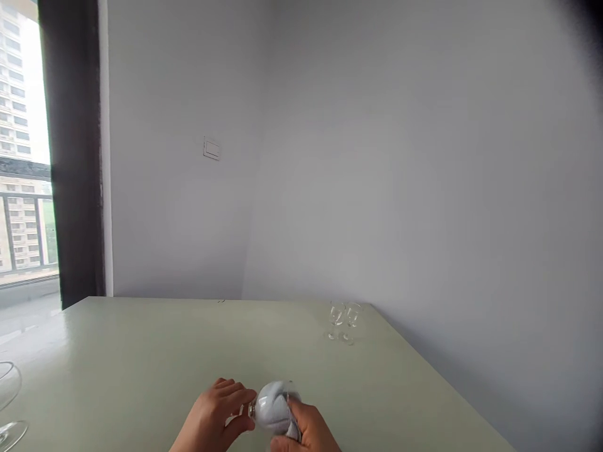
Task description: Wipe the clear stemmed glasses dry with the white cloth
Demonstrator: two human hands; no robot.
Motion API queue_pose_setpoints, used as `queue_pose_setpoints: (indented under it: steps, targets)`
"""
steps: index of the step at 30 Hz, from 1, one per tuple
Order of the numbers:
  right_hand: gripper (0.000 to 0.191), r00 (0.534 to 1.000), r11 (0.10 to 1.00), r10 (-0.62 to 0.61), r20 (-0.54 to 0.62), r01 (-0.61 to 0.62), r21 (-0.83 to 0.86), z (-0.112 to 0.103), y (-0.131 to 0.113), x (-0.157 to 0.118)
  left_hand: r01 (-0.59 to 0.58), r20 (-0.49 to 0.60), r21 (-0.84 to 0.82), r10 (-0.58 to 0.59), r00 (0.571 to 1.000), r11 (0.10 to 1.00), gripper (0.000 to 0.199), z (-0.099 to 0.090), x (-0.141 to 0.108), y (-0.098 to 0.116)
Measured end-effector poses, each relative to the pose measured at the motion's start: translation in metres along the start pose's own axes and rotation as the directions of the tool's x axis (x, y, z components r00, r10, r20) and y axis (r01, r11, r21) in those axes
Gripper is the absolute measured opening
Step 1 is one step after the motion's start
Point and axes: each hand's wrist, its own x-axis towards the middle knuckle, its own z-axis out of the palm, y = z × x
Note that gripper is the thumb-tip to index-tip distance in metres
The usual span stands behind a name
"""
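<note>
Low in the view, a small stemmed glass point(266, 402) lies tilted on its side in the air above the table. My left hand point(221, 411) is closed on its stem, with thumb and fingers on either side. My right hand point(308, 430) grips a pale grey-white cloth point(277, 411) at the rim. The cloth fills the bowl and shows through the clear glass. The glass's foot is mostly hidden by my left fingers.
Two small stemmed glasses point(343, 323) stand upright near the table's far right corner. Part of another stemmed glass point(13, 432) shows at the left edge. The pale green table point(155, 351) meets grey walls. A window point(28, 188) is at far left.
</note>
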Motion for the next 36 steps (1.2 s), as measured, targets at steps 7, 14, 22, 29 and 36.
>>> queue_pose_setpoints:
  steps: [7, 14, 22, 29, 36]
  targets:
    - [0.038, 0.963, 0.854, 0.267, 0.026, -0.249, 0.457, 0.003, 0.001, 0.006, 0.0, -0.292, 0.286, 0.087, 0.953, 0.958, 0.03, 0.005, -0.002, 0.009]
    - [0.022, 0.976, 0.911, -0.146, 0.163, 0.197, -0.363, -0.009, 0.005, 0.005, -0.018, -0.056, -0.026, 0.017, 0.998, 0.999, 0.012, 0.001, -0.005, -0.009]
    - [0.028, 0.618, 0.208, -0.338, 0.71, 0.785, -0.584, -0.044, -0.053, 0.003, 0.507, 0.484, -0.745, -0.17, 0.858, 0.434, 0.053, 0.002, 0.002, 0.012]
    - [0.031, 0.859, 0.643, -0.398, 0.323, 0.512, -0.569, -0.066, -0.065, 0.014, 0.511, 0.503, -0.859, -0.233, 0.832, -0.029, 0.049, 0.015, -0.009, 0.006]
    - [0.044, 0.911, 0.997, 0.077, -0.405, -0.061, 0.053, -0.03, -0.002, 0.026, 0.306, 0.455, -0.889, -0.591, 0.666, -0.34, 0.046, 0.026, 0.007, 0.022]
